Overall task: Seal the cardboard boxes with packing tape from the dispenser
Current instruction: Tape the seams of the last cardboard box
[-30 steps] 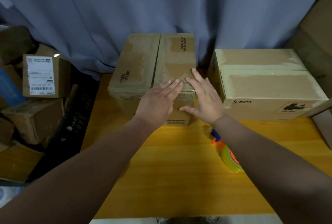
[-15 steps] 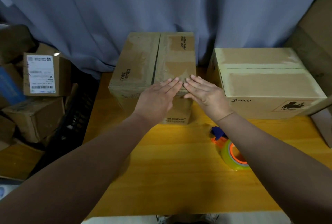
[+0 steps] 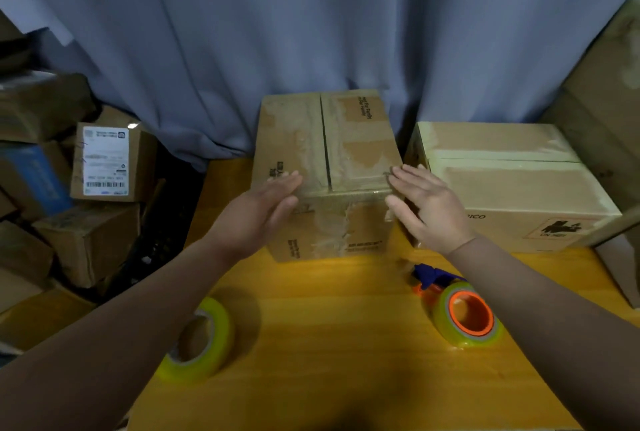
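A brown cardboard box [image 3: 346,160] stands at the back middle of the yellow table [image 3: 329,344], its top flaps closed along a centre seam with tape across it. My left hand [image 3: 256,212] lies with straight fingers against the box's near left corner. My right hand [image 3: 426,209] is held with straight fingers at its near right corner. A tape dispenser [image 3: 460,313] with an orange core and blue handle lies on the table under my right forearm. A loose yellow tape roll [image 3: 197,344] lies by my left forearm.
A second, paler box [image 3: 509,185], taped on top, stands right of the first, nearly touching it. Several cardboard boxes [image 3: 104,160] are piled off the table's left side. A grey curtain [image 3: 311,32] hangs behind. More cardboard [image 3: 609,101] leans at the right edge.
My hands moved apart from the box's front middle to its two near corners. The view pulled back, bringing the yellow tape roll into sight.
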`<state>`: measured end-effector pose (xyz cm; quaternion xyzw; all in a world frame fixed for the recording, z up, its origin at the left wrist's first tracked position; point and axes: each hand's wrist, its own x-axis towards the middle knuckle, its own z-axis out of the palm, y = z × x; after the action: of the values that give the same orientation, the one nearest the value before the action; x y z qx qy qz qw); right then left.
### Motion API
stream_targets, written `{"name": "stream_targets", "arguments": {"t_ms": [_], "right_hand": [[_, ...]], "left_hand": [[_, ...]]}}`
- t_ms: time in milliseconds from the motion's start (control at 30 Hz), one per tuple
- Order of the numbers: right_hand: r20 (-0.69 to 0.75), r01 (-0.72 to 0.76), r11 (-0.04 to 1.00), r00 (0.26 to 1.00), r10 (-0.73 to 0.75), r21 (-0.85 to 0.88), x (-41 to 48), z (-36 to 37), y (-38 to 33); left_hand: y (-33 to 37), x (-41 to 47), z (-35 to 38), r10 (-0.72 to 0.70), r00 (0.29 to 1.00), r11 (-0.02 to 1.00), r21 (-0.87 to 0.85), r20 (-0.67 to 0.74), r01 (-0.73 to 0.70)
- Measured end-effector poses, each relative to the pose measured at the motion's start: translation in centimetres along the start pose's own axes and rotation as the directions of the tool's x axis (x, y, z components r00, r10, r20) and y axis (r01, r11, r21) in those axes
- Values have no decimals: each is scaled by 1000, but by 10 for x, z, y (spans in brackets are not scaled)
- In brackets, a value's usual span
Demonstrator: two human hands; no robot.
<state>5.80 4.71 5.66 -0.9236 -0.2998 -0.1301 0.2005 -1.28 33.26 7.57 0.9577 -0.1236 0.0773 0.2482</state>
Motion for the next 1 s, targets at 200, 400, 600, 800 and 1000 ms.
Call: {"name": "stream_targets", "arguments": {"t_ms": [200,400,600,800,1000], "right_hand": [[272,25,999,962,-13,-43,67,2,-80],[440,81,953,896,60,-293,75,38,-92],[422,261,834,906,-38,-486,74,45,-90],[373,222,830,928,-19,-511,65,43,-87],[279,-101,938,939,201,-333,39,3,-43]], "left_hand": [[-25,37,-16,-34,980,993,118,195,11],[-44,41,-1,43,959,922,358,279,-145],[-48,43,8,127,948,796,540,292,-273],[-36,38,4,49,951,789,572,304,-223],[12,56,10,165,947,878,396,275,-268]]}}
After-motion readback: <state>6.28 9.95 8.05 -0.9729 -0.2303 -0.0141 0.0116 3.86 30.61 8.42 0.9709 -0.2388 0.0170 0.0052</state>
